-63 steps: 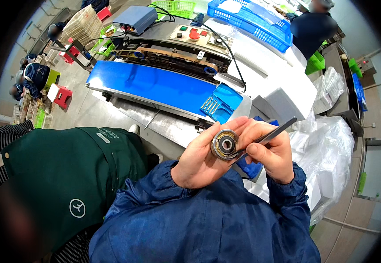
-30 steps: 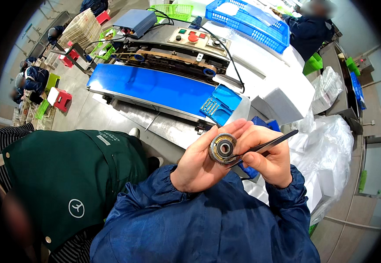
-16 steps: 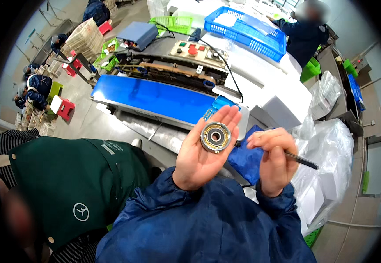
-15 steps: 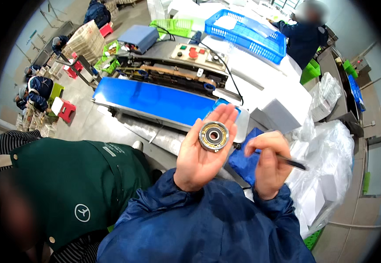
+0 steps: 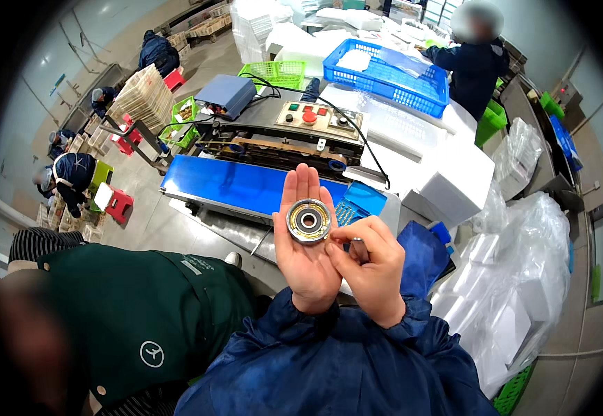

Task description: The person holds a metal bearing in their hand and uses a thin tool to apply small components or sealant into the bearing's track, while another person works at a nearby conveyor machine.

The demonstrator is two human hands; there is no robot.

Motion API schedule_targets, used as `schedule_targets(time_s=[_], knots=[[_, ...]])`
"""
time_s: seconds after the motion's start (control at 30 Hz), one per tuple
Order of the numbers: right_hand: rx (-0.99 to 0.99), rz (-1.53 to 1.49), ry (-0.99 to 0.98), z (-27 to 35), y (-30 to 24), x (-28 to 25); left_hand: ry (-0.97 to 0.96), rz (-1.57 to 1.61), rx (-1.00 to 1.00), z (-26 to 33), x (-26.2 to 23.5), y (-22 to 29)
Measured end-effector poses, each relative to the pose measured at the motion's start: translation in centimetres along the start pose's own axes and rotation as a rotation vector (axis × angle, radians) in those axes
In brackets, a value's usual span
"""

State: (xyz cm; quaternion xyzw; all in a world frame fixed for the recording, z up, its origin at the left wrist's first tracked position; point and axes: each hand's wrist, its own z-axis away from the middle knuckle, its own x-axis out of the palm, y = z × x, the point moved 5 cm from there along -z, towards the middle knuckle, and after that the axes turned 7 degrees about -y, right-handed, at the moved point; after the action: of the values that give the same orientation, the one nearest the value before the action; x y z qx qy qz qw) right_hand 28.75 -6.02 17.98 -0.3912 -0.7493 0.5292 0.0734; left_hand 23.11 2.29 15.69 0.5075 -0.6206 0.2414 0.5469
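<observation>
A round metal wheel [image 5: 308,221] with a bearing at its centre and a yellowish, greasy-looking ring lies face up on my left hand [image 5: 305,267]. That palm is turned up, its fingers stretched out beyond the wheel. My right hand [image 5: 374,267] is closed in a pinch on a slim screwdriver [image 5: 360,250], mostly hidden by the fingers; only a metallic part shows. Its fingertips are at the wheel's lower right edge; whether they touch it I cannot tell. Just beyond both hands an open blue bit case [image 5: 361,204] holds rows of small bits.
Ahead stands a machine with a blue conveyor belt [image 5: 228,184] and a control panel [image 5: 321,119]. A white foam box [image 5: 454,179] and a blue crate [image 5: 384,78] stand right of it. A person in a green apron [image 5: 142,305] bends close at my left.
My right hand has come left to the wheel, bringing the screwdriver along. My left hand, with the wheel on its palm, has shifted slightly left. The bit case has come into fuller view.
</observation>
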Motion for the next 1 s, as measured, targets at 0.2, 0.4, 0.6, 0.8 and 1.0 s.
schedule_targets(time_s=[0.2, 0.4, 0.6, 0.8, 1.0], knots=[[-0.035, 0.013, -0.005, -0.39, -0.29, 0.42, 0.024, -0.05, 0.028, -0.12, -0.26, 0.07], [-0.036, 0.006, 0.025, -0.51, -0.27, 0.56, 0.021, 0.011, 0.056, -0.21, -0.17, 0.06], [-0.017, 0.028, -0.008, -0.59, -0.18, 0.63, 0.032, -0.062, 0.051, -0.28, -0.38, -0.07], [-0.036, 0.046, 0.008, -0.6, -0.14, 0.57, 0.039, -0.028, 0.07, -0.22, -0.46, -0.3], [-0.072, 0.049, 0.069, -0.66, -0.16, 0.52, 0.044, -0.042, 0.046, -0.36, -0.57, -0.31]])
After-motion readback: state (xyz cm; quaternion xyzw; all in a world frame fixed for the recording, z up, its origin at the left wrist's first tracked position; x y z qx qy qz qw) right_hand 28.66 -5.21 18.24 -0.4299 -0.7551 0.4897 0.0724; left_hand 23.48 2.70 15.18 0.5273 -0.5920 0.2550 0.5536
